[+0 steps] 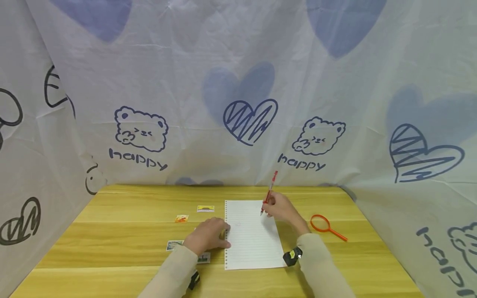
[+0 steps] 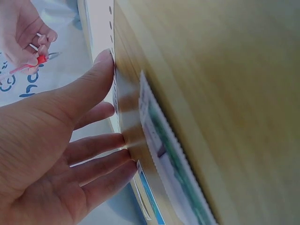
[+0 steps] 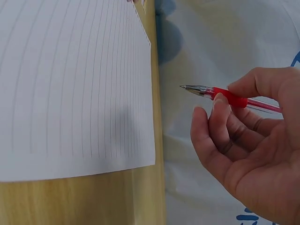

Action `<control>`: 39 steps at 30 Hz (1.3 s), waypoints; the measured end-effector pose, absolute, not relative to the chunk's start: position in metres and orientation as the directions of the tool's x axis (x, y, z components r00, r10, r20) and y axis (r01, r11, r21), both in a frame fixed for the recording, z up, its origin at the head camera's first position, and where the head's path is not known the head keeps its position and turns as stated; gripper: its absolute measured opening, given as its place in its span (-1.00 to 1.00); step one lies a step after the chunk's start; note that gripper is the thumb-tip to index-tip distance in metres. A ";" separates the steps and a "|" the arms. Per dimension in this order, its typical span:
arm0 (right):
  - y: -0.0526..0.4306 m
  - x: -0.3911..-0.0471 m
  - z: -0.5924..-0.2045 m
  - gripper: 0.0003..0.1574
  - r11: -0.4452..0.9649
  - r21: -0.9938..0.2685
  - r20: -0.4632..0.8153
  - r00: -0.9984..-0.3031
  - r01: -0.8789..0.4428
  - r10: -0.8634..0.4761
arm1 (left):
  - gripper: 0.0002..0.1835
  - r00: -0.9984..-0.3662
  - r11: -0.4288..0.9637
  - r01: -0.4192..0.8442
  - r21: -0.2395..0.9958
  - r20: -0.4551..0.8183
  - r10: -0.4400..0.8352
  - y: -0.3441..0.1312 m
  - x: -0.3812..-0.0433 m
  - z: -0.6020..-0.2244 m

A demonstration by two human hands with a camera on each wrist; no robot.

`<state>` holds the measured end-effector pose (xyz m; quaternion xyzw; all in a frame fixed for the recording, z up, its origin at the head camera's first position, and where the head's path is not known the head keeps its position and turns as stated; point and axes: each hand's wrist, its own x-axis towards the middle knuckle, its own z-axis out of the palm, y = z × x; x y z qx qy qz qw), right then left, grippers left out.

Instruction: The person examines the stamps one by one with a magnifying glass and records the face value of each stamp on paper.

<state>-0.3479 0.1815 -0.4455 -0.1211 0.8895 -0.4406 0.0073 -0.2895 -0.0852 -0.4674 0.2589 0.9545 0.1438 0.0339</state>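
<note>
A lined sheet of paper [image 1: 249, 244] with punched holes down its left edge lies on the wooden table. My right hand [image 1: 279, 207] pinches a red pen [image 1: 271, 187] near its tip, above the upper right part of the sheet. In the right wrist view the metal tip of the pen [image 3: 199, 90] stands off the paper [image 3: 84, 93], with thumb and fingers on its red grip. My left hand [image 1: 209, 235] rests at the holed edge, thumb and fingers spread. In the left wrist view the left fingers [image 2: 101, 176] look straight, and a stamp [image 2: 166, 159] lies close by.
Several stamps lie around the left hand, among them a yellow one [image 1: 205, 208], an orange one [image 1: 181, 218] and a dark one [image 1: 203, 258]. An orange magnifying glass [image 1: 328, 228] lies right of the right hand. A printed white cloth [image 1: 193, 124] hangs behind the table [image 1: 112, 231].
</note>
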 end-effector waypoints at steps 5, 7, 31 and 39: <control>0.177 -0.347 -0.445 -0.87 0.574 -0.798 0.074 -0.975 -0.184 -0.211 | -0.54 -0.866 0.830 0.481 0.284 0.006 0.500 -0.085 -0.289 -0.468; 0.176 -0.347 -0.446 -0.89 0.573 -0.801 0.062 -0.976 -0.174 -0.210 | -0.52 -0.867 0.832 0.479 0.281 0.006 0.498 -0.085 -0.289 -0.469; 0.153 -0.348 -0.462 -0.88 0.553 -0.824 -0.055 -0.954 -0.122 -0.293 | -0.46 -0.880 0.842 0.448 0.302 -0.019 0.475 -0.084 -0.287 -0.467; 0.149 -0.348 -0.468 -0.81 0.538 -0.830 -0.053 -0.941 -0.144 -0.334 | -0.43 -0.880 0.844 0.450 0.293 -0.015 0.475 -0.083 -0.288 -0.466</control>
